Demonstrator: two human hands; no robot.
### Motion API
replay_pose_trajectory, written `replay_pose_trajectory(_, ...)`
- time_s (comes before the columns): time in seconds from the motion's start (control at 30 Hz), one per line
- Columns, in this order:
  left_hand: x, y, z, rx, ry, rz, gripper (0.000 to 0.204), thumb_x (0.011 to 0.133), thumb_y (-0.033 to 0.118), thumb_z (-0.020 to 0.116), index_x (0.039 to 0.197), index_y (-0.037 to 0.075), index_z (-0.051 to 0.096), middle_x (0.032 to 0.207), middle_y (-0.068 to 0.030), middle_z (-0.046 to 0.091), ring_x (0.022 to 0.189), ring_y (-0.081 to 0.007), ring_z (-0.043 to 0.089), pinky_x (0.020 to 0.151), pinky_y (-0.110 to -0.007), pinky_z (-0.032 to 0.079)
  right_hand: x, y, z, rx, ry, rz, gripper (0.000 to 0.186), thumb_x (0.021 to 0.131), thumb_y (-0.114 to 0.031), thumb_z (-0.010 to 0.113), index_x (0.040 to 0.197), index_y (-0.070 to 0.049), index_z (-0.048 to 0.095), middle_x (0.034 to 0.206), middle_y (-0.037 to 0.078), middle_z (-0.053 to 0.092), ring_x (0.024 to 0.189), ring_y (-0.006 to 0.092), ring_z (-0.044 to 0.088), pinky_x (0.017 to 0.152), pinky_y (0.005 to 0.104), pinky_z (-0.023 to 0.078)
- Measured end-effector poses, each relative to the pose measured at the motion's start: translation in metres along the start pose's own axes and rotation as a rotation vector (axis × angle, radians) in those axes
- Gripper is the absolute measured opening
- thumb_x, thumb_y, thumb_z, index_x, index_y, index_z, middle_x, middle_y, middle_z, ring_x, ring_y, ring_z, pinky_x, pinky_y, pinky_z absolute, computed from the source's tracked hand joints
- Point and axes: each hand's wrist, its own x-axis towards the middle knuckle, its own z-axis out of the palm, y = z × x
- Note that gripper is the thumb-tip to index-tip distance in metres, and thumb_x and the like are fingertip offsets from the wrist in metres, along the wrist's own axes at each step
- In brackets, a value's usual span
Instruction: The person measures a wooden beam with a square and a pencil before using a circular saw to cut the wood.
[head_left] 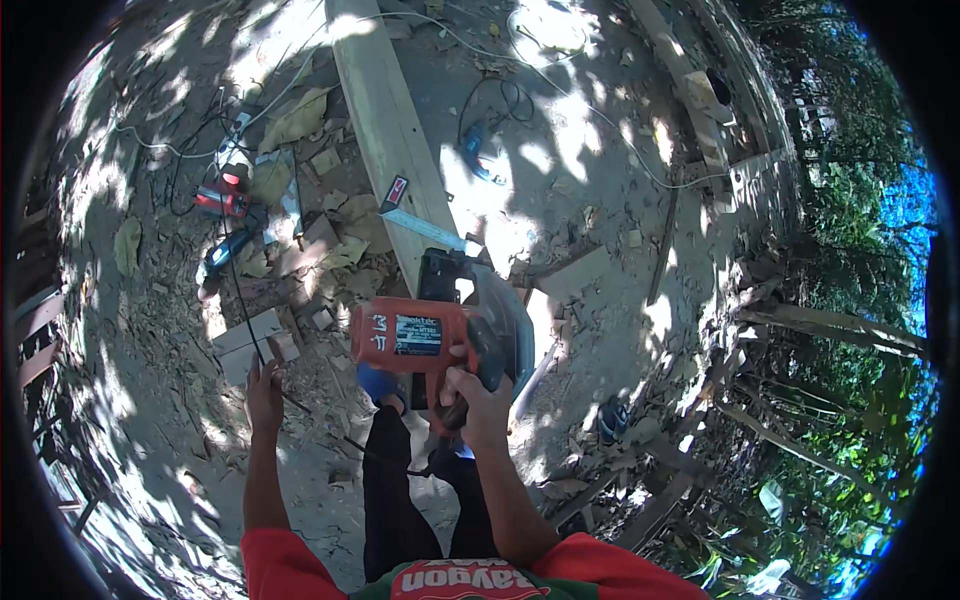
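Observation:
An orange circular saw point(385, 338) with a black handle is in my right hand point(480, 400), whose fingers wrap round the grip. The saw is in front of my legs, over the near end of a long pale wooden plank point(385, 125). My left hand point(264, 402), off to the left, is closed on a thin black power cord point(246, 312). That cord runs up past the tools on the ground and also trails down toward the saw. On the plank, just beyond the saw, rests a try square point(425, 228) with a red-and-dark handle.
At left on the dirt are a red power tool point(220, 200) and a blue-black one point(230, 247). A blue power tool point(482, 158) lies right of the plank. A white cable point(620, 130) crosses the ground. Timber point(690, 90) and branches point(830, 328) line the right side.

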Motion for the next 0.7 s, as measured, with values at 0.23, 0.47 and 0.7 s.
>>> replay_pose_trajectory(0.23, -0.01, 0.028, 0.004, 0.012, -0.076, -0.176, 0.044, 0.095, 0.021, 0.054, 0.139, 0.022, 0.049, 0.155, -0.0121, 0.036, 0.128, -0.0374, 0.051, 0.097, -0.049, 0.049, 0.016, -0.012, 0.009, 0.073, -0.094, -0.01, 0.028, 0.087, -0.001, 0.057, 0.115, 0.001, 0.057, 0.067, 0.004, 0.051, 0.056, 0.0142, 0.05, 0.055, 0.0297, 0.046)
replay_pose_trajectory(0.47, -0.028, 0.119, 0.043, -0.165, 0.0, -0.218, 0.057, 0.094, 0.03, 0.056, 0.147, 0.02, 0.038, 0.15, -0.0139, 0.042, 0.112, -0.0402, 0.061, 0.093, -0.051, 0.05, 0.034, -0.054, -0.056, -0.126, -0.383, -0.051, 0.038, 0.089, -0.011, 0.054, 0.126, -0.001, 0.052, 0.071, 0.002, 0.048, 0.061, 0.0122, 0.048, 0.059, 0.0295, 0.046)
replay_pose_trajectory(0.7, -0.219, 0.139, 0.184, -0.313, 0.271, -0.834, 0.062, 0.091, 0.032, 0.063, 0.145, 0.012, 0.041, 0.138, -0.0187, 0.054, 0.118, -0.0436, 0.057, 0.097, -0.05, 0.047, 0.095, -0.151, -0.128, -0.699, -0.909, -0.496, 0.043, 0.077, -0.008, 0.069, 0.117, 0.003, 0.058, 0.074, 0.003, 0.058, 0.06, 0.0133, 0.053, 0.059, 0.0294, 0.046)
